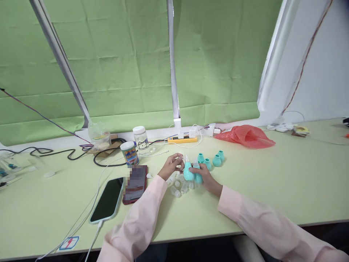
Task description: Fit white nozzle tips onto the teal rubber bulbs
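Note:
My right hand point(206, 177) is closed on a teal squeeze bulb point(188, 172) with a clear nozzle at its top. A second teal bulb point(198, 177), also topped by a clear piece, is tucked under the same hand's fingers. Close to the left of the first bulb's nozzle is my left hand point(172, 166), its fingers curled and pinched together; whatever lies between the fingertips is too small to make out. Below both hands spreads a pile of small clear plastic pieces point(177, 185). Several loose teal bulbs point(217, 160) without nozzles stand just behind my right hand.
Left of my hands lie a red-cased phone point(135, 184) and a charging phone point(108, 200) with a white cable. Behind them stand a printed can point(129, 153) and a white-lidded jar point(141, 138). A yellow power strip point(182, 139) and a red plastic bag point(245, 137) lie at the back.

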The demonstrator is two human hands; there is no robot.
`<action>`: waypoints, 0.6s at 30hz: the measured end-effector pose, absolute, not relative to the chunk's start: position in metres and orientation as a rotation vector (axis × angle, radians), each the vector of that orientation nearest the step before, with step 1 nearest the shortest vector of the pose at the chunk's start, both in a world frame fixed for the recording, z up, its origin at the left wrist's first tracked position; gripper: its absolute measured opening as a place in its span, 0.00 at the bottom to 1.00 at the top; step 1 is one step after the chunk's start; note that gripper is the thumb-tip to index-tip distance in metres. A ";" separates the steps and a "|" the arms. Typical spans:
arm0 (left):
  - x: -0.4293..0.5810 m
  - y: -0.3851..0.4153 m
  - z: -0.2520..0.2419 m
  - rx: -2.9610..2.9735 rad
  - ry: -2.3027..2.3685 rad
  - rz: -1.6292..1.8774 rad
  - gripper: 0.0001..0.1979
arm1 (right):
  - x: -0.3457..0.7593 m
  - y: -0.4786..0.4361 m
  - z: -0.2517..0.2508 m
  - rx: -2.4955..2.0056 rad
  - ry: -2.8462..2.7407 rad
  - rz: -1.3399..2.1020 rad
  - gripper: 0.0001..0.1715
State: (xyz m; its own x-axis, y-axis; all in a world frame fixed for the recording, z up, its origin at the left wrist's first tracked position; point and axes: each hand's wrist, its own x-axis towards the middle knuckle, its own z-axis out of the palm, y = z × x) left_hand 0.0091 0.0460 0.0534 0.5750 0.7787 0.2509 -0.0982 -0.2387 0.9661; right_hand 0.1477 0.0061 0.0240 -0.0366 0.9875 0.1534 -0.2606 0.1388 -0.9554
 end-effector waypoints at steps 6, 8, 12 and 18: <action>0.000 0.048 0.058 1.435 0.543 0.888 0.15 | 0.148 -0.002 0.027 -0.877 -1.222 1.212 0.14; -0.003 0.052 0.058 1.637 0.716 0.941 0.15 | 0.148 -0.004 0.027 -0.878 -1.315 1.184 0.14; -0.004 0.059 0.047 2.307 1.348 0.845 0.07 | 0.147 -0.005 0.027 -0.834 -1.372 1.135 0.12; 0.003 0.058 0.031 2.444 1.483 0.733 0.05 | 0.144 -0.003 0.026 -0.921 -1.417 1.036 0.13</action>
State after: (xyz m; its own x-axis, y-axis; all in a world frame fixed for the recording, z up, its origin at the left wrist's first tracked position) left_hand 0.0025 0.0584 0.0311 0.3772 0.8717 0.3128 0.7777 -0.4815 0.4040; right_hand 0.1440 -0.0025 0.0263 -0.0975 0.9439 0.3155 -0.0140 0.3156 -0.9488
